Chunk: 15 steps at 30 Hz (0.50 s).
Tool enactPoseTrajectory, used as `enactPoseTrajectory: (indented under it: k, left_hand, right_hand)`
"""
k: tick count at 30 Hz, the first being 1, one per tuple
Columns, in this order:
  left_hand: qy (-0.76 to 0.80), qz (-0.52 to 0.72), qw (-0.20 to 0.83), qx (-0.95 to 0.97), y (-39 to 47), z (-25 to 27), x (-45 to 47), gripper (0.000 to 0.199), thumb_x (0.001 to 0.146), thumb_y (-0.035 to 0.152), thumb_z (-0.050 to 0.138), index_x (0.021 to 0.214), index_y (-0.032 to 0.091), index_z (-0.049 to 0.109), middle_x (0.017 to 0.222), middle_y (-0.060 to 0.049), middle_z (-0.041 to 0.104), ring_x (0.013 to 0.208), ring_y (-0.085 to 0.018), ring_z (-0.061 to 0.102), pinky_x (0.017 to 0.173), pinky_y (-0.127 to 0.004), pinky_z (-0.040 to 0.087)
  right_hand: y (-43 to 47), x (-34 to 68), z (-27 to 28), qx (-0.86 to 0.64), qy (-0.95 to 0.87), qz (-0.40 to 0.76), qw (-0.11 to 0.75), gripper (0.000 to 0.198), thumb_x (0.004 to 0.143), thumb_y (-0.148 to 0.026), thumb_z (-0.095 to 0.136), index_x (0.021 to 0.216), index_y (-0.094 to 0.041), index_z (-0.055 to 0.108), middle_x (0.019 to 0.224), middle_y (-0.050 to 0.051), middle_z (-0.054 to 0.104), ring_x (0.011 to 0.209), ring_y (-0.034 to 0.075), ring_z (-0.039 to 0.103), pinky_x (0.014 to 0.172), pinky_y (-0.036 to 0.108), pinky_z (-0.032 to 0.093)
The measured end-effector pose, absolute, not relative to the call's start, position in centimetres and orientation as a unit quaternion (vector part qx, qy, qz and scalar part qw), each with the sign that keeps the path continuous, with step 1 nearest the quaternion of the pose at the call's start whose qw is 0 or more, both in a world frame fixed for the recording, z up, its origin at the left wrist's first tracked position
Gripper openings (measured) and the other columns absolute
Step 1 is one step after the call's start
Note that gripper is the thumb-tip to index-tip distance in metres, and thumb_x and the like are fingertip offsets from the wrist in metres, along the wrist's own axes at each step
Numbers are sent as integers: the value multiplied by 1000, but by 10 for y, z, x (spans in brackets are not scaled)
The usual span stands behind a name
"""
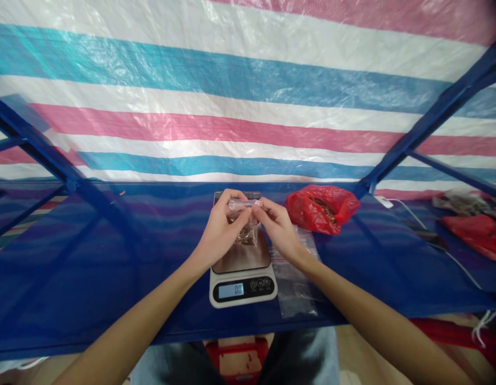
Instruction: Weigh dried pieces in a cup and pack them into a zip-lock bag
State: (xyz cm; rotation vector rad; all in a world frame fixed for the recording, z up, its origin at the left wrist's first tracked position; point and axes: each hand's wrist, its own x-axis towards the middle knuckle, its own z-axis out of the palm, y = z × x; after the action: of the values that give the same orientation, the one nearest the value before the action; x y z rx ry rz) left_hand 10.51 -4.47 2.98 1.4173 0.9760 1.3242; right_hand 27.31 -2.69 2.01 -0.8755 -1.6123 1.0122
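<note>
A small clear plastic bag point(248, 235) with some brown contents hangs between my hands, over the steel plate of a white digital scale point(243, 291). The scale's display reads 0.0. My left hand point(226, 219) pinches the bag's upper edge from the left, thumb laid across it. On the right side of the same edge, my right hand point(274, 219) is closed with thumb and fingertips together. Part of the bag is hidden behind my fingers. Beneath my right wrist lie flat, clear zip bags point(298, 294), just beside the scale.
An open red plastic bag point(323, 209) of small brown pieces stands right of the scale. Blue metal frame bars point(424, 120) rise at both sides, with striped sheeting point(231, 128) behind. A white cable point(412, 214) and another red bag point(476, 235) lie farther right.
</note>
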Motion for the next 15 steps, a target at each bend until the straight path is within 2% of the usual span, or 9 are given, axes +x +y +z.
enactPoseTrajectory:
  k: [5, 8, 15]
  left_hand:
    - [404, 553, 498, 531, -53, 21, 97, 38, 93, 57, 74, 89, 21, 63, 68, 1, 69, 53, -13, 62, 51, -24, 49]
    - [410, 575, 467, 532, -51, 21, 92, 39, 92, 55, 75, 80, 19, 67, 69, -1, 71, 57, -14, 64, 53, -24, 51]
    - [409, 572, 448, 553, -51, 17, 94, 34, 95, 47, 75, 77, 19, 71, 71, -1, 72, 63, -14, 65, 64, -25, 53]
  right_hand:
    - [-27, 283, 11, -349, -629, 457, 523, 38, 100, -48, 67, 72, -23, 61, 72, -2, 59, 73, 17, 55, 74, 30, 46]
    - [-26, 288, 7, -341, -607, 493, 522, 33, 100, -41, 69, 73, -23, 63, 74, -2, 60, 73, 17, 55, 74, 30, 44]
    - [-31, 283, 8, -346, -583, 532, 507, 30, 93, -39, 72, 69, -22, 64, 73, -1, 59, 71, 17, 54, 70, 29, 44]
